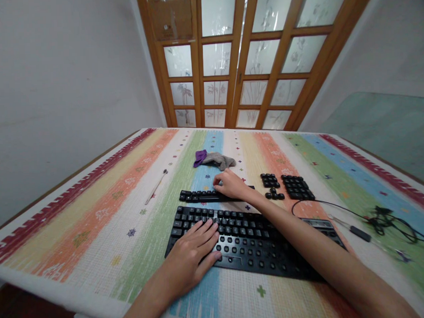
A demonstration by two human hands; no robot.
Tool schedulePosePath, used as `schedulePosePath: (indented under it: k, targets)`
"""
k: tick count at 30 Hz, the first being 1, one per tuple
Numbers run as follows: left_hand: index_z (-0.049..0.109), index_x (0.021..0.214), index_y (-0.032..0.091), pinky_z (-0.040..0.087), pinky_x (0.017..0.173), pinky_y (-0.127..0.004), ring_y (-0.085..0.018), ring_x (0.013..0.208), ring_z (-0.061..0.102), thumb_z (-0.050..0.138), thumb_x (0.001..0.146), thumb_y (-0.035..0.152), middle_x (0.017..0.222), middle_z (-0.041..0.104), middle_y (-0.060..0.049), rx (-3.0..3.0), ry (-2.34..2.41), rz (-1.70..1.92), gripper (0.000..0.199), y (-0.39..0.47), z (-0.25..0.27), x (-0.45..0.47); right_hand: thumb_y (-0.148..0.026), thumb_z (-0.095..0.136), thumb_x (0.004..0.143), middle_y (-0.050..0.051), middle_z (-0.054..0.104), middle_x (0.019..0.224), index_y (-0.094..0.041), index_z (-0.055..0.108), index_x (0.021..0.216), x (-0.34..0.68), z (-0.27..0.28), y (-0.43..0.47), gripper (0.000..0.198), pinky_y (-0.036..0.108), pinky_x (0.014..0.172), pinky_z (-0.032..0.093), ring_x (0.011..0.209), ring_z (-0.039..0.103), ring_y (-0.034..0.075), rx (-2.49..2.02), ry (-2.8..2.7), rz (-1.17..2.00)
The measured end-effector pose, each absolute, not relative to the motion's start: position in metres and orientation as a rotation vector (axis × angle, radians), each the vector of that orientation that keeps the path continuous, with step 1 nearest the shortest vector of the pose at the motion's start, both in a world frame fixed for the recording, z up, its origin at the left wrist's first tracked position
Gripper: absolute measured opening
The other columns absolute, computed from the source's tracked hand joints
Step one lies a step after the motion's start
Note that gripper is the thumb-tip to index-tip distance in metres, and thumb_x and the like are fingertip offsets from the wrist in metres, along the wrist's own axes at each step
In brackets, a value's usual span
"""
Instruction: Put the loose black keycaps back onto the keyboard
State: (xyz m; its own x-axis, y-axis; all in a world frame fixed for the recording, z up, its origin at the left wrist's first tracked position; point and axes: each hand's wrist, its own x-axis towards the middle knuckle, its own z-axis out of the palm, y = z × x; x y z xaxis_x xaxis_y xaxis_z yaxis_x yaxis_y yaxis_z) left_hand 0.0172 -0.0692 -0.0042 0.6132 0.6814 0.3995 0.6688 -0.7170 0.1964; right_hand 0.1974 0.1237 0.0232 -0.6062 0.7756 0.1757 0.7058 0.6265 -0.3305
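The left hand (196,252) lies flat on the keyboard (240,247), fingers spread; a light press should stop it sliding. Just past the keyboard's far edge, the right hand (229,182) curls its fingers at the row of loose keys (199,196); one cannot tell if it grips a key, but soft touches should leave the row neat.

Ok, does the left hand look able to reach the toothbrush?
Likely yes: the left hand rests on the keyboard, and only the keyboard's left end and tablecloth seem to separate it from the toothbrush.
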Motion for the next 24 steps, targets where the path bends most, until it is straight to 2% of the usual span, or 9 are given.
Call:
schedulePosePath:
  k: [6,9,13,17,24]
  targets:
    - [0.056,0.134,0.012,0.048,0.109,-0.050,-0.026,0.134,0.052,0.049,0.102,0.025,0.138,0.060,-0.013,2.786,1.181,0.870,0.036,-0.070,-0.009,0.020,-0.008,0.066,0.078,0.005,0.073,0.080,-0.016,0.071,0.087,0.193,0.020,0.126,0.014,0.033,0.082,0.042,0.079,0.062,0.020,-1.165,-2.527,0.416]
    - [0.056,0.134,0.011,0.048,0.110,-0.048,-0.025,0.133,0.053,0.048,0.102,0.022,0.136,0.061,-0.014,2.771,1.199,0.957,0.036,-0.070,-0.011,0.021,-0.007,0.068,0.075,0.005,0.072,0.081,-0.015,0.068,0.090,0.191,0.022,0.126,0.017,0.033,0.080,0.042,0.080,0.062,0.021,-1.160,-2.479,0.435]
    - [0.055,0.136,0.012,0.048,0.110,-0.048,-0.025,0.133,0.053,0.049,0.100,0.020,0.136,0.061,-0.015,2.761,1.206,1.032,0.037,-0.070,-0.013,0.022,-0.010,0.066,0.078,0.006,0.071,0.086,-0.015,0.063,0.096,0.194,0.034,0.118,0.019,0.033,0.080,0.042,0.082,0.061,0.020,-1.122,-2.385,0.439]
    - [0.060,0.130,0.011,0.050,0.107,-0.050,-0.027,0.133,0.053,0.048,0.100,0.018,0.134,0.063,-0.014,2.839,1.194,0.992,0.033,-0.070,-0.012,0.023,-0.016,0.067,0.081,0.003,0.068,0.087,-0.016,0.060,0.098,0.206,0.048,0.088,0.018,0.030,0.076,0.044,0.078,0.059,0.017,-1.035,-2.345,0.476]
    - [0.061,0.127,0.011,0.051,0.106,-0.048,-0.027,0.127,0.058,0.050,0.098,0.018,0.130,0.065,-0.014,2.860,1.223,0.987,0.033,-0.070,-0.010,0.026,-0.017,0.064,0.086,0.002,0.063,0.085,-0.017,0.057,0.094,0.231,0.045,0.008,0.011,0.027,0.070,0.047,0.075,0.057,0.014,-0.759,-2.312,0.635]
